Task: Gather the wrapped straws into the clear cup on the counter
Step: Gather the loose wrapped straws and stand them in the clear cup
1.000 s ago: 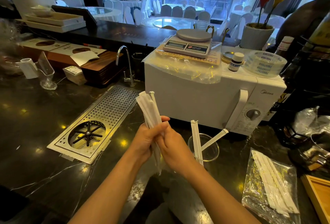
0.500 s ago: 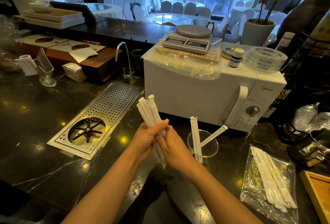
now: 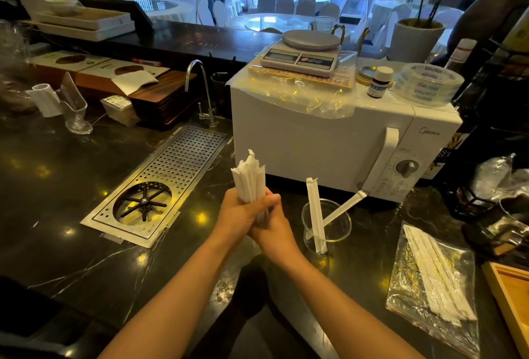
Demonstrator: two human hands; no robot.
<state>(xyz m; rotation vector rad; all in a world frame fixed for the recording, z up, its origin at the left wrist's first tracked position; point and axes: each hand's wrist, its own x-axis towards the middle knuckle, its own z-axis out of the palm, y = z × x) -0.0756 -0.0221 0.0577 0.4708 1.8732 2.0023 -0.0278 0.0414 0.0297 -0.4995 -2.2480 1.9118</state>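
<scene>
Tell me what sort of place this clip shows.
Probably a restaurant's drinks bar: a dark counter with a built-in glass rinser tray, a tap, and round dining tables with covered chairs beyond.

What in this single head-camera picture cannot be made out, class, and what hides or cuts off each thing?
- Lower ends of the bundle of white paper-wrapped straws: covered by the left hand and right hand.
- Exact count in that bundle: wrappers overlap.
- Light wooden tray: cut by the right edge.
- Print on the small white-capped bottle: too small.
</scene>
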